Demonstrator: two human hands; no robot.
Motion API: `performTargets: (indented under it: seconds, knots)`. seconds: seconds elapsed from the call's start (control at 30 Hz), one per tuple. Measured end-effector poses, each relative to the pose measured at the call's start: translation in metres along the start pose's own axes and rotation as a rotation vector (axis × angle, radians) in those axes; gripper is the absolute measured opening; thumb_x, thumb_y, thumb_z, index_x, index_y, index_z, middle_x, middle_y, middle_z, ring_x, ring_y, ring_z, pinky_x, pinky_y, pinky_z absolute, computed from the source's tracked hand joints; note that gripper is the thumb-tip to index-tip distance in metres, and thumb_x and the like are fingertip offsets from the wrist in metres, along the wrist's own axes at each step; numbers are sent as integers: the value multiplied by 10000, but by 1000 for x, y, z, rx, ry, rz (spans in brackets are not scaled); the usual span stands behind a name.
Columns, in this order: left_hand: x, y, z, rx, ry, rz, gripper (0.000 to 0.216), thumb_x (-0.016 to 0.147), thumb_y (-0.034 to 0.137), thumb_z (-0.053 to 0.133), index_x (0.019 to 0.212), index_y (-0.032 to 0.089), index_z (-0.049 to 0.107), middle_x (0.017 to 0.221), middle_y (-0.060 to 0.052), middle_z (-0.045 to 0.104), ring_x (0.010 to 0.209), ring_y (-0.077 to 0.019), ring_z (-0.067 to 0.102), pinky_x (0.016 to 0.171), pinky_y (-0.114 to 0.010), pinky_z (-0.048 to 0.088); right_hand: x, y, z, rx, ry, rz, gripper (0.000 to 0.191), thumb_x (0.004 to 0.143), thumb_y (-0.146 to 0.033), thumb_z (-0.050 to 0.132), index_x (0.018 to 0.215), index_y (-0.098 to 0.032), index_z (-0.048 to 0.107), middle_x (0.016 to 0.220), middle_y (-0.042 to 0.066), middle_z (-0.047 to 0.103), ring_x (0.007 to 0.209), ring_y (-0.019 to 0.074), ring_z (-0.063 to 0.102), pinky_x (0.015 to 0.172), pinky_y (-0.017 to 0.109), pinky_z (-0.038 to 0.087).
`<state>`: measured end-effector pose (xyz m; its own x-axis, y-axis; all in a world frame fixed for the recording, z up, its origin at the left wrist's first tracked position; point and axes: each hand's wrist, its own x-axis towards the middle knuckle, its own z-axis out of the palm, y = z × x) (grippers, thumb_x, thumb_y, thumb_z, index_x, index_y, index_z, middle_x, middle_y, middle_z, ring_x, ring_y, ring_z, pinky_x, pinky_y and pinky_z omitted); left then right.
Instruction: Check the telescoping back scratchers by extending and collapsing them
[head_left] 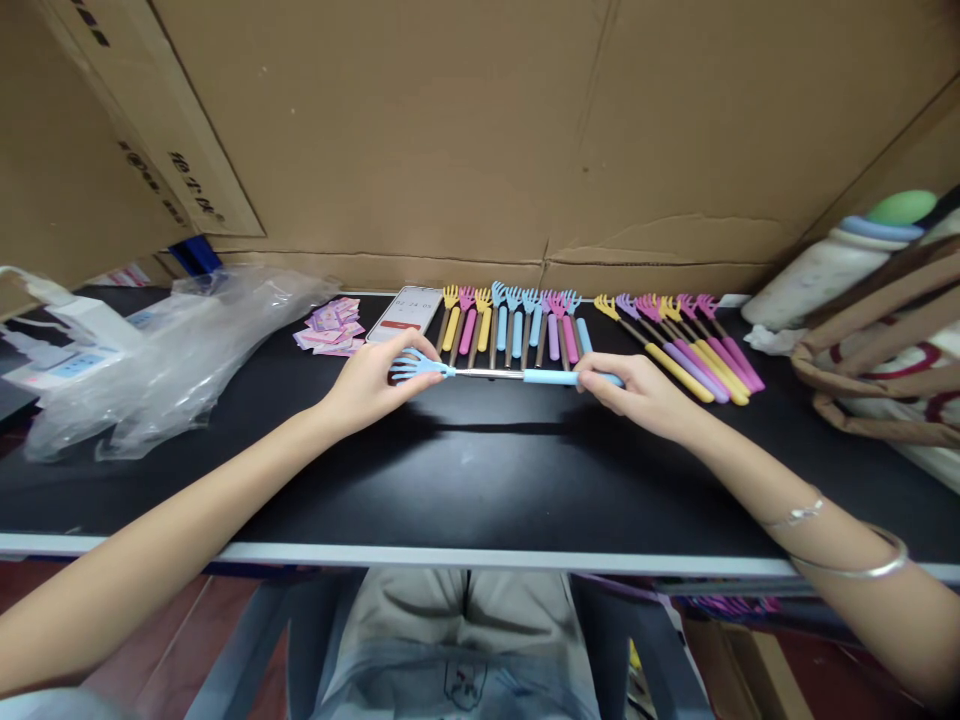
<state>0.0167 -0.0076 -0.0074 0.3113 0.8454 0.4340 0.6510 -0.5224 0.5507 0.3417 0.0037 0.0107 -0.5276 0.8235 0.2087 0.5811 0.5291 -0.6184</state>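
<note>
A light blue back scratcher (551, 377) is held level above the black table (480, 480), its metal rod showing between head and handle. My left hand (382, 378) is closed on its claw-shaped head, thumb and fingers pinching it. Around the far end of the blue handle, my right hand (626, 388) is wrapped. Just behind it stands a row of back scratchers (516, 325) in yellow, pink, blue and purple, lying side by side. Right of that row, more back scratchers (690, 350) with longer handles in yellow, purple and pink lie slanted.
A phone (405, 313) showing a timer lies behind my left hand, beside a pile of small pink printed packets (330, 328). Clear plastic bags (172, 370) cover the left side near a white power strip (71, 365). A bottle (825, 270) and a brown-strapped bag (892, 350) stand right.
</note>
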Motion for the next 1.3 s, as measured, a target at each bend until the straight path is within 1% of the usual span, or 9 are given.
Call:
performTargets:
  seconds: [0.33,0.43,0.6,0.83,0.93,1.03,1.2,1.3]
  knots:
    - [-2,-1,1,26,24,32,293,806,477,587,890,196,600,805,-27,684,662,-154,606,613,-238,418,1,6,4,145,-96,35,485,912,-596,422,692,-177,526,497,-53,362,470,88,307,484,251,245]
    - [-3,0,1,31,28,36,294,802,477,592,886,196,601,796,-26,680,656,-153,605,600,-232,415,2,9,7,223,-136,59,499,906,-616,432,698,-171,517,487,-65,336,454,75,279,462,241,219]
    - [-4,1,2,44,49,49,300,803,484,592,879,195,602,774,-26,674,671,-159,613,603,-229,422,2,13,11,402,-207,116,505,885,-645,459,715,-170,494,472,-95,257,420,54,209,416,231,137]
    - [-5,0,3,38,71,57,306,801,495,594,881,199,608,765,-25,675,689,-164,619,617,-230,428,2,11,15,523,-241,142,477,886,-621,490,720,-173,488,474,-107,227,406,46,184,398,229,97]
    - [-6,0,5,33,69,44,302,801,489,600,883,198,611,773,-25,677,670,-159,614,613,-233,428,2,11,15,513,-233,147,481,883,-623,492,720,-172,498,469,-106,230,404,46,187,401,231,103]
    - [-6,0,8,17,64,35,295,801,481,606,886,199,611,789,-24,681,683,-159,619,628,-234,435,2,10,13,458,-196,149,489,875,-631,498,725,-166,512,466,-96,268,412,49,219,413,233,129]
    - [-6,3,11,-42,96,24,270,807,455,612,876,195,599,802,-23,677,726,-161,619,640,-230,435,2,5,12,385,-109,139,489,874,-625,502,741,-156,541,479,-83,302,432,57,268,441,239,173]
    - [-4,8,10,-71,111,8,257,808,437,616,869,190,584,798,-20,666,701,-148,596,614,-223,422,2,3,13,377,-39,145,464,870,-608,524,728,-167,516,474,-82,318,429,57,279,446,242,188]
